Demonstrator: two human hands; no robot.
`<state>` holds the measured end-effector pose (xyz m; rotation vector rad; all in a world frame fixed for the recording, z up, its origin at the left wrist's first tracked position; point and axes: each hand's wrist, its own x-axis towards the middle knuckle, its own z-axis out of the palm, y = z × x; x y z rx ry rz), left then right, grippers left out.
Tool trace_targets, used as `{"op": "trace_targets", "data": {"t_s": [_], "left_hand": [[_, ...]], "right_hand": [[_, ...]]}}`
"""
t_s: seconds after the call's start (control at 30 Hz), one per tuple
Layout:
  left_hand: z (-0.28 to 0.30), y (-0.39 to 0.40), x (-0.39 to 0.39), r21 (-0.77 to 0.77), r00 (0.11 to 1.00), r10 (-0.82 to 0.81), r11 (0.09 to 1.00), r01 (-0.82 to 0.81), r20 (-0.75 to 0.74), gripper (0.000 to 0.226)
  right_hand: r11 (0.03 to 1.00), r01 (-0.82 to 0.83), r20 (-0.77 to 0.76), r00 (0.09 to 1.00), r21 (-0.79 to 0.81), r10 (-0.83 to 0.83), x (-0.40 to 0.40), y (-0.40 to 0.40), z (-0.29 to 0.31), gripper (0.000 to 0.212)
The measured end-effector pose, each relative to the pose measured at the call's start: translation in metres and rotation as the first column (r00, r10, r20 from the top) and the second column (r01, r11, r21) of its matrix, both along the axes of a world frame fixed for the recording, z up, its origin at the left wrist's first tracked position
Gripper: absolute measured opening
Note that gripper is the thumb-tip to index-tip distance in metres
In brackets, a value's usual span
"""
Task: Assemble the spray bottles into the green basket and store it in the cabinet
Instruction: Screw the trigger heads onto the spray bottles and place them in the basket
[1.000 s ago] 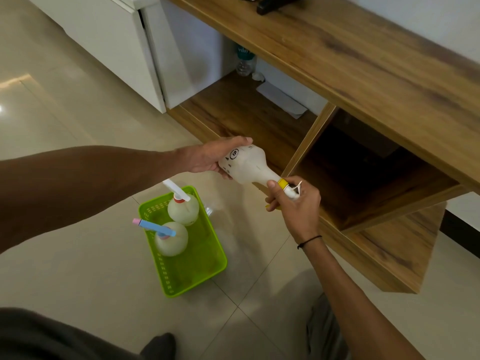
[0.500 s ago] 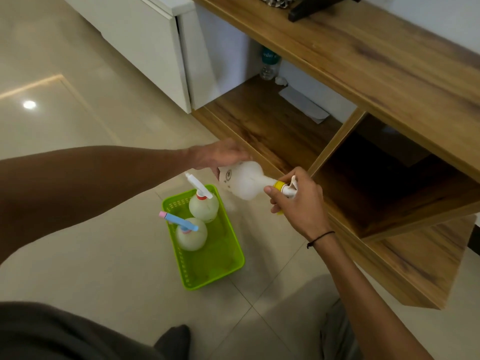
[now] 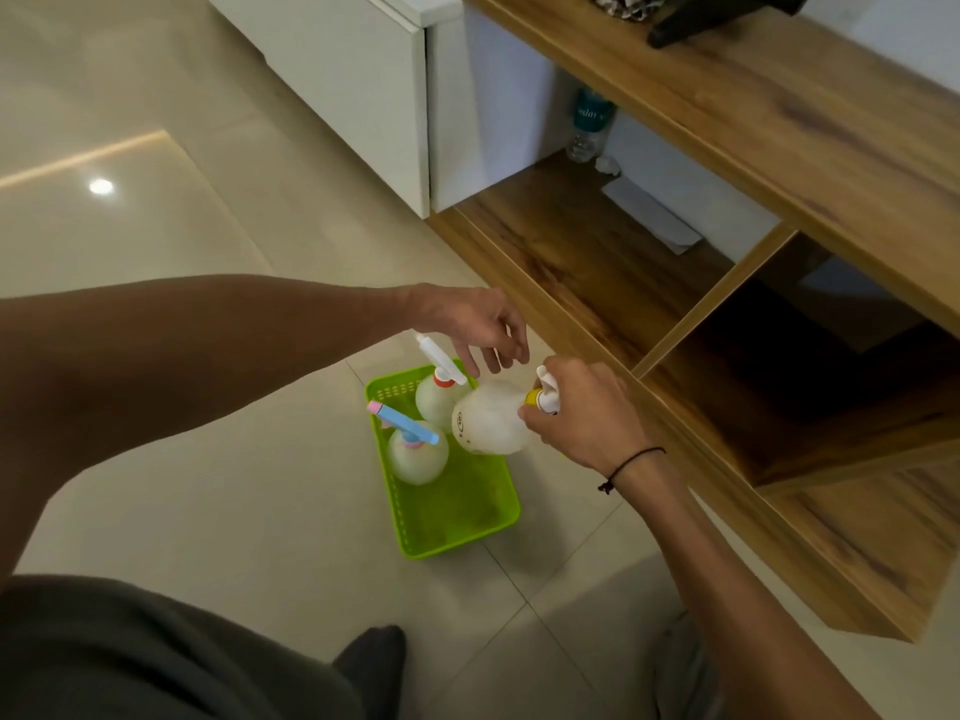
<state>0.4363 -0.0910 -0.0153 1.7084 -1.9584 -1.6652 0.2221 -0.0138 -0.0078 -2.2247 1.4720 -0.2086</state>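
A green basket [image 3: 470, 527] sits on the tiled floor beside the wooden cabinet [image 3: 587, 262]. Two white spray bottles stand in its far end: one with a white nozzle and red collar [image 3: 434, 402], one with a blue and pink nozzle [image 3: 415, 452]. My right hand [image 3: 582, 413] grips the yellow-collared neck of a third white bottle [image 3: 488, 420], held tilted above the basket's right side. My left hand [image 3: 480, 330] hovers just above that bottle, fingers spread, holding nothing.
The cabinet has an open lower shelf with a clear water bottle [image 3: 589, 124] and a white paper [image 3: 652, 215] at its back, and a dark open compartment [image 3: 795, 376] to the right. A white unit [image 3: 363, 70] stands to the left. My knee and foot are at the bottom.
My left hand has let go of the third bottle's body and opened. My right hand has lowered the bottle by its neck toward the basket.
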Motion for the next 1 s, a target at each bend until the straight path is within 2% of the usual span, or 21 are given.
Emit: {"op": "trace_targets", "data": {"t_s": [0.07,0.23,0.33,0.53,0.83,1.0], "left_hand": [[0.002,0.003,0.003,-0.002,1.000,-0.015,1.000,0.015,0.004,0.019],[0.006,0.006,0.012,-0.030,0.999,-0.025,0.999,0.026,0.025,0.022],[0.008,0.007,0.016,-0.037,0.999,-0.015,0.999,0.016,0.038,0.022],[0.005,0.011,0.028,-0.038,0.999,0.013,0.999,-0.011,0.053,0.023],[0.003,0.014,0.035,-0.048,0.998,0.017,0.999,-0.014,0.063,0.023],[0.003,0.015,0.044,-0.068,0.998,0.043,0.997,-0.039,0.056,0.022]], "right_hand": [[0.998,-0.011,-0.051,0.999,0.063,0.014,0.008,0.005,-0.005,0.043],[0.989,-0.046,-0.162,0.984,0.141,0.069,0.026,0.017,-0.018,0.037],[0.987,-0.066,-0.228,0.969,0.149,0.099,0.034,0.026,-0.028,0.042],[0.979,-0.157,-0.338,0.921,0.130,0.193,0.055,0.040,-0.056,0.036],[0.972,-0.193,-0.363,0.904,0.132,0.228,0.066,0.051,-0.082,0.026],[0.970,-0.171,-0.350,0.910,0.173,0.223,0.065,0.051,-0.078,0.031]]}}
